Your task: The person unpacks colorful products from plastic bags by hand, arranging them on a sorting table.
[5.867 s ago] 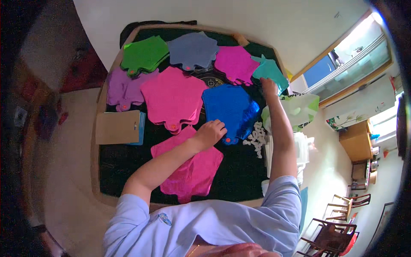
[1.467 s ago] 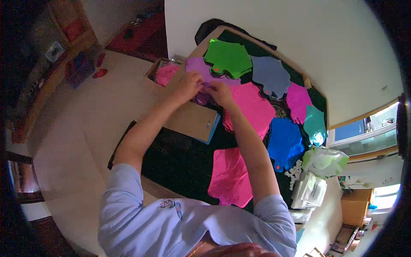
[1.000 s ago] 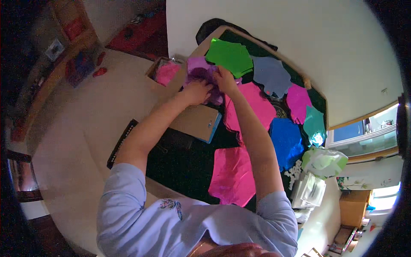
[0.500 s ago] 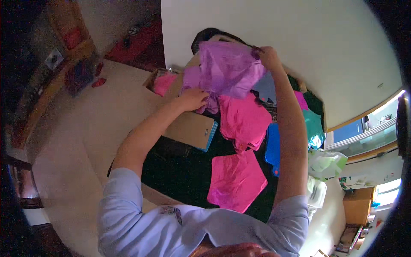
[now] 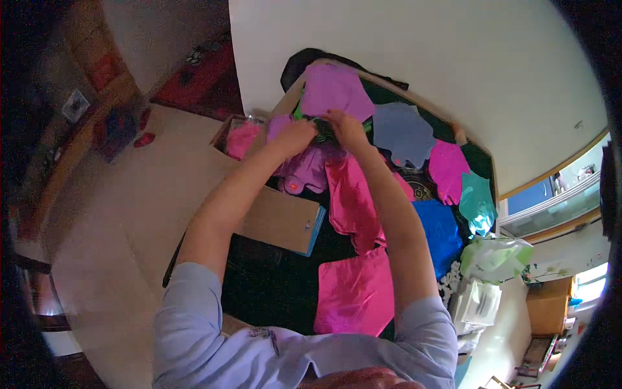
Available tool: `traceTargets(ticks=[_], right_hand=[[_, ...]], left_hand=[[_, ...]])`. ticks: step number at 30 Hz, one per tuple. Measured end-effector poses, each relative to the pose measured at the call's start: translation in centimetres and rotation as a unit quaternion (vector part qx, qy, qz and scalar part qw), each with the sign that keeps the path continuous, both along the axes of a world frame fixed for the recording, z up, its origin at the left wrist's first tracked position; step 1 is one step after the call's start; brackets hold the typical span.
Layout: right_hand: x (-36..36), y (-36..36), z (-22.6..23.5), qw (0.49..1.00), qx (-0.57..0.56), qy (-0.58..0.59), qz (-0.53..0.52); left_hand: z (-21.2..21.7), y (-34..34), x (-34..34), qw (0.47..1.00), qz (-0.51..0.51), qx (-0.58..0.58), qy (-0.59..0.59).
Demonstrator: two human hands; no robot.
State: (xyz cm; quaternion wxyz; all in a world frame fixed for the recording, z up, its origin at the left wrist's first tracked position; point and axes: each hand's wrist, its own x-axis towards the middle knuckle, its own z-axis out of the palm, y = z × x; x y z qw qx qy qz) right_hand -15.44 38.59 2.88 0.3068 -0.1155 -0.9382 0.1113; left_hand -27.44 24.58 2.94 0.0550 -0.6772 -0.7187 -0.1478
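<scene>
Both my hands are together at the far part of the dark table (image 5: pixel 272 285). My left hand (image 5: pixel 300 137) is closed, its fingertips at a dark green piece (image 5: pixel 325 131); what they pinch is too small to make out. Beside it my right hand (image 5: pixel 348 131) has its fingers bent down over the same green piece, and its fingertips are partly hidden. A purple plastic sheet (image 5: pixel 337 91) lies just beyond them, with bright green showing at its edges. More crumpled purple plastic (image 5: pixel 304 170) lies under and nearer than my left hand.
Bright pink sheets (image 5: pixel 355 295) lie nearer me, beside a brown clipboard (image 5: pixel 278 219). Rightward are grey-blue (image 5: pixel 403 135), magenta (image 5: pixel 447 170), teal (image 5: pixel 476 200) and blue pieces (image 5: pixel 437 230). A box with pink contents (image 5: pixel 241 137) stands left; plastic bags (image 5: pixel 499 258) are at right.
The purple sheet that my right hand held raised now lies down at the far end. My right hand has come left and nearer, beside my left hand, and the green piece shows.
</scene>
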Motion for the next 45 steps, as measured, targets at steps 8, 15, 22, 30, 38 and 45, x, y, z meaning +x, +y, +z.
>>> traceTargets(ticks=[8, 15, 22, 30, 38, 45], right_hand=[[-2.7, -1.0, -3.1, 0.995, -0.099, -0.031, 0.007], [-1.0, 1.0, -2.7, 0.985, -0.146, -0.087, -0.027], [-0.8, -1.2, -1.7, 0.981, -0.164, -0.096, -0.039], [-2.0, 0.0, 1.2, 0.981, -0.134, -0.08, -0.112], [5.5, 0.2, 18.7, 0.963, -0.093, 0.219, -0.126], [21.2, 8.4, 18.7, 0.937, -0.223, 0.101, -0.248]], left_hand=[[-1.6, 1.8, -3.4, 0.982, -0.043, 0.161, -0.085], [0.2, 3.4, -3.4, 0.98, -0.039, 0.041, -0.192], [1.8, 1.9, -0.3, 0.981, 0.078, 0.095, -0.152], [-3.1, 2.8, 0.2, 0.965, 0.025, 0.144, 0.217], [-2.6, 2.6, 1.3, 0.998, 0.066, -0.013, 0.018], [-0.6, 2.7, 2.8, 0.996, 0.056, -0.058, -0.044]])
